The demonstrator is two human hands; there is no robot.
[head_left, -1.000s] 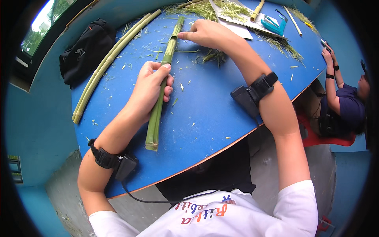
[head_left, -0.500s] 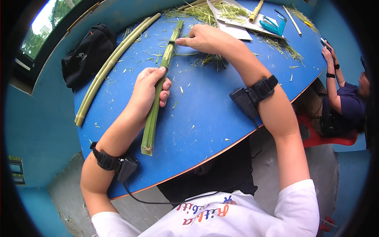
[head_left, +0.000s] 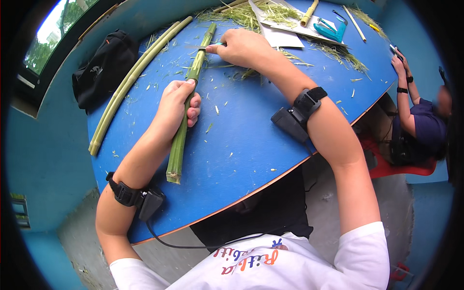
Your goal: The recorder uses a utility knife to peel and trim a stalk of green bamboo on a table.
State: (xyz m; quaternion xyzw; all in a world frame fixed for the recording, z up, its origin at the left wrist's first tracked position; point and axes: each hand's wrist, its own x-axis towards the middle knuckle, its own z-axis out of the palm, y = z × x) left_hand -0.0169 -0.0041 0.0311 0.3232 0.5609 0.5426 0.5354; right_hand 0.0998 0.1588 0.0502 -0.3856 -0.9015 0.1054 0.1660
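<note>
A ridged green bamboo stalk [head_left: 177, 152] slants across the blue table, its upper stretch pale and scraped in places. My left hand [head_left: 178, 104] is closed round its middle, thumb on top. Farther up, my right hand [head_left: 241, 47] is closed on a small knife; a bit of its teal handle [head_left: 221, 44] shows by the fingers. The thin blade lies crosswise on the stalk near its far end. My right fingers cover most of the handle.
Two long peeled stalks [head_left: 123, 99] lie at left beside a black bag [head_left: 104, 67]. White sheets [head_left: 285, 38], pale green shavings [head_left: 237, 19], a short stalk [head_left: 309, 13] and a teal tool [head_left: 331, 31] are at the back. Another person [head_left: 418, 116] sits at right.
My right hand and the knife have shifted slightly left and toward me along the stalk. The whole view has shifted a little; my left hand keeps its grip.
</note>
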